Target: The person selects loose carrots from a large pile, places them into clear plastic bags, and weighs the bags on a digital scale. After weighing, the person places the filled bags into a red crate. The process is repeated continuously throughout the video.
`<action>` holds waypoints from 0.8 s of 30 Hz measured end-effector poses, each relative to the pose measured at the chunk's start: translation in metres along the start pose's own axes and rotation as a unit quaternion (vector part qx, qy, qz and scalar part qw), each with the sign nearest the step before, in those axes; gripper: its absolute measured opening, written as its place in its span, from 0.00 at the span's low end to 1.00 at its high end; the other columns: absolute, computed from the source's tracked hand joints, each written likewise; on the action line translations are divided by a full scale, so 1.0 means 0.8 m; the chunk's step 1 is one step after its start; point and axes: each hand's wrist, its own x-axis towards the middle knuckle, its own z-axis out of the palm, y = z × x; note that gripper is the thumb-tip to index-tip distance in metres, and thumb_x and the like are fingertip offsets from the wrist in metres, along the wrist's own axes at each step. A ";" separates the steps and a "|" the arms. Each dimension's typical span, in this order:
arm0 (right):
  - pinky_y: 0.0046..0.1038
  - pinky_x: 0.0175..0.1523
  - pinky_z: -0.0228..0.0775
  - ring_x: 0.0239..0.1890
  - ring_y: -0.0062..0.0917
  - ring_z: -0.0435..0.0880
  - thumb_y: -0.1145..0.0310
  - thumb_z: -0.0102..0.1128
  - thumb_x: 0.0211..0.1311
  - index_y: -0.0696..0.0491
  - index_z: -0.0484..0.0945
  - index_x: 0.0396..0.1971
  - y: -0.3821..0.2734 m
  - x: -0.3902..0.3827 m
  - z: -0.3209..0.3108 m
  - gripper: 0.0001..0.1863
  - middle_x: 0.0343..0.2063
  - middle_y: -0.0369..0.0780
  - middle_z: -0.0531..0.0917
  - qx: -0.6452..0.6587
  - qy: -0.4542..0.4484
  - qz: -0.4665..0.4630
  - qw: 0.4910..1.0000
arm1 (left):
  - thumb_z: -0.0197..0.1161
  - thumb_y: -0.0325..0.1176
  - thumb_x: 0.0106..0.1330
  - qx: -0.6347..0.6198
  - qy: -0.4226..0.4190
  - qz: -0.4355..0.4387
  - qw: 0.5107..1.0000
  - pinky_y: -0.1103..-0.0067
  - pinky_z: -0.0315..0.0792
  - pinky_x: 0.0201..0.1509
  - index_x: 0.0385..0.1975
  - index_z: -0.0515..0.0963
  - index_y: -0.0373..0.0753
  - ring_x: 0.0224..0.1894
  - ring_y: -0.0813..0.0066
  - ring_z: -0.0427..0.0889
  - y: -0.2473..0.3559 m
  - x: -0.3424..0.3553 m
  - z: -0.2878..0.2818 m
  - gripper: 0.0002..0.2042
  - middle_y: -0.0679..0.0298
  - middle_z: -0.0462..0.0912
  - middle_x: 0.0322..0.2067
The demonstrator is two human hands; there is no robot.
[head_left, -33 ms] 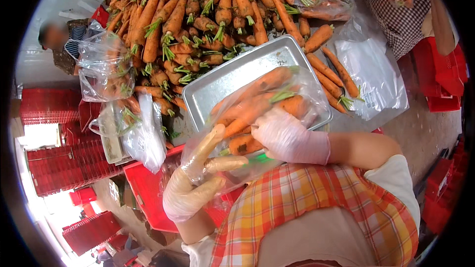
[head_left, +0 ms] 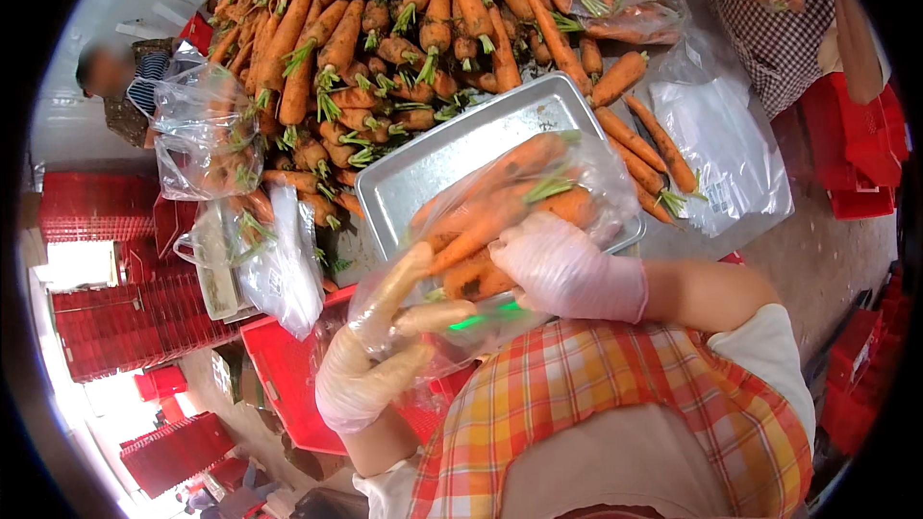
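A clear plastic bag (head_left: 606, 178) of large carrots (head_left: 490, 207) rests over a shallow metal tray (head_left: 423, 149). My right hand (head_left: 572, 269), in a thin whitish glove, is closed against the near side of the bag, its fingers curled on the film. At the bag's left end is my left hand (head_left: 375, 351), also gloved. Its fingers are stretched and spread, with loose film lying about them; the fingertips touch the lower ends of the carrots. A green light (head_left: 468, 323) glows beneath the film between my hands.
A big heap of soil-specked carrots (head_left: 336, 48) fills the far side. Stacked plastic bags (head_left: 716, 149) lie right, more bags (head_left: 279, 259) left. A red crate (head_left: 288, 375) stands below the table edge. One person (head_left: 120, 82) is at far left; another's checked apron (head_left: 774, 34) shows at right.
The bag of carrots and my hands have shifted only very slightly. The green light shows a little more beneath the film.
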 end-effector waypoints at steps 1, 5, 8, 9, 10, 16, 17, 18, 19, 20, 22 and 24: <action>0.32 0.50 0.70 0.41 0.32 0.81 0.62 0.66 0.48 0.54 0.78 0.41 0.005 -0.005 -0.013 0.20 0.35 0.39 0.82 0.063 -0.003 0.036 0.997 | 0.62 0.21 0.53 -0.006 0.024 0.015 1.000 0.70 0.66 0.62 0.66 0.53 0.22 0.56 0.56 0.77 -0.001 0.004 -0.001 0.38 0.45 0.57 0.67; 0.33 0.55 0.70 0.50 0.32 0.80 0.66 0.63 0.50 0.58 0.74 0.49 0.030 -0.023 -0.058 0.24 0.43 0.45 0.81 0.347 0.038 0.067 0.935 | 0.59 0.21 0.56 -0.031 0.126 0.085 0.988 0.70 0.62 0.66 0.65 0.57 0.26 0.64 0.58 0.69 0.004 0.021 -0.007 0.34 0.49 0.63 0.65; 0.31 0.54 0.71 0.48 0.35 0.80 0.69 0.58 0.55 0.59 0.70 0.53 0.050 -0.021 -0.049 0.24 0.44 0.48 0.80 0.474 0.107 -0.005 0.874 | 0.62 0.26 0.59 -0.028 0.141 0.172 0.975 0.70 0.60 0.69 0.62 0.64 0.28 0.66 0.60 0.64 -0.001 0.058 0.004 0.29 0.53 0.66 0.64; 0.30 0.53 0.71 0.47 0.33 0.80 0.69 0.57 0.56 0.59 0.69 0.55 0.049 -0.018 -0.050 0.25 0.44 0.46 0.80 0.516 0.103 -0.007 0.850 | 0.62 0.26 0.59 -0.023 0.132 0.145 0.980 0.69 0.59 0.70 0.62 0.64 0.29 0.66 0.60 0.65 0.002 0.066 0.012 0.29 0.53 0.67 0.63; 0.30 0.53 0.71 0.46 0.31 0.80 0.69 0.56 0.57 0.59 0.67 0.57 0.051 -0.016 -0.050 0.26 0.43 0.45 0.80 0.557 0.101 -0.003 0.825 | 0.61 0.25 0.60 -0.019 0.117 0.115 0.986 0.69 0.58 0.70 0.62 0.65 0.29 0.66 0.61 0.65 0.003 0.079 0.019 0.28 0.54 0.68 0.63; 0.15 0.30 0.70 0.25 0.11 0.74 0.47 0.56 0.66 0.55 0.63 0.61 0.041 -0.009 -0.045 0.33 0.33 0.34 0.77 0.718 0.037 -0.002 0.695 | 0.73 0.28 0.53 0.019 0.061 0.142 0.988 0.71 0.65 0.64 0.64 0.61 0.32 0.63 0.64 0.68 0.001 0.106 0.060 0.37 0.54 0.66 0.62; 0.15 0.29 0.69 0.24 0.11 0.73 0.47 0.57 0.65 0.54 0.64 0.61 0.040 -0.005 -0.038 0.33 0.33 0.34 0.77 0.722 0.052 0.002 0.690 | 0.74 0.25 0.51 0.072 0.056 0.169 0.981 0.71 0.66 0.64 0.63 0.60 0.32 0.63 0.64 0.67 -0.006 0.112 0.058 0.39 0.54 0.65 0.63; 0.15 0.28 0.69 0.24 0.11 0.73 0.48 0.57 0.65 0.54 0.64 0.60 0.041 -0.003 -0.037 0.32 0.33 0.34 0.77 0.726 0.067 0.007 0.685 | 0.74 0.23 0.49 0.125 0.052 0.195 0.971 0.71 0.68 0.63 0.63 0.59 0.32 0.64 0.64 0.67 -0.016 0.118 0.053 0.41 0.54 0.63 0.63; 0.15 0.26 0.69 0.23 0.11 0.73 0.48 0.57 0.65 0.54 0.65 0.60 0.044 -0.006 -0.038 0.32 0.33 0.35 0.78 0.742 0.037 0.000 0.669 | 0.76 0.22 0.46 0.183 0.051 0.195 0.962 0.72 0.71 0.59 0.63 0.58 0.32 0.61 0.64 0.69 -0.021 0.121 0.046 0.43 0.55 0.63 0.63; 0.15 0.26 0.69 0.23 0.11 0.73 0.48 0.57 0.65 0.55 0.64 0.61 0.044 -0.008 -0.040 0.32 0.33 0.35 0.78 0.737 0.041 0.003 0.675 | 0.76 0.23 0.47 0.208 0.049 0.192 0.958 0.73 0.72 0.58 0.63 0.59 0.32 0.58 0.66 0.71 -0.022 0.121 0.043 0.42 0.55 0.67 0.60; 0.15 0.26 0.70 0.24 0.12 0.74 0.49 0.57 0.66 0.55 0.64 0.61 0.042 -0.012 -0.041 0.32 0.33 0.35 0.78 0.728 0.046 0.014 0.684 | 0.76 0.26 0.50 0.255 0.043 0.182 0.949 0.75 0.73 0.56 0.62 0.62 0.32 0.52 0.70 0.76 -0.023 0.119 0.039 0.39 0.57 0.75 0.54; 0.16 0.25 0.70 0.21 0.13 0.74 0.49 0.56 0.66 0.56 0.64 0.61 0.042 -0.015 -0.044 0.32 0.31 0.35 0.78 0.713 0.049 0.025 0.699 | 0.74 0.32 0.53 0.435 0.043 0.187 0.880 0.76 0.77 0.47 0.62 0.64 0.35 0.42 0.67 0.83 -0.010 0.113 0.040 0.36 0.55 0.80 0.47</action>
